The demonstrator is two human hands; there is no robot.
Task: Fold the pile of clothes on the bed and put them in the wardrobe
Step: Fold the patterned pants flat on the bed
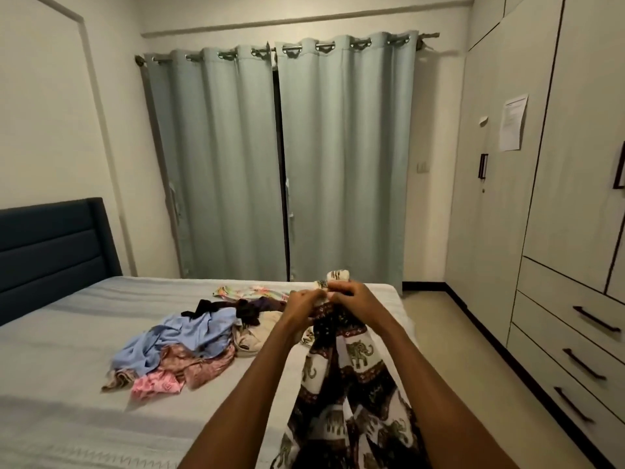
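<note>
- Elephant-print garment (pixel 355 363) is held up over the bed (pixel 67 333) edge, top hem pinched by left hand (pixel 302 304) and right hand (pixel 351 296), set close together.
- Risk: bunched cloth could be folded crooked or slip, since the grip is narrow.
- Pile (pixel 189 336) lies unfolded mid-bed; wardrobe (pixel 527 198) doors are shut.
- Garment's lower end is cut off; its type can't be told.

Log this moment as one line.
hands: left and right grip elephant-print garment, lifted | pile unfolded on bed | wardrobe closed
</note>
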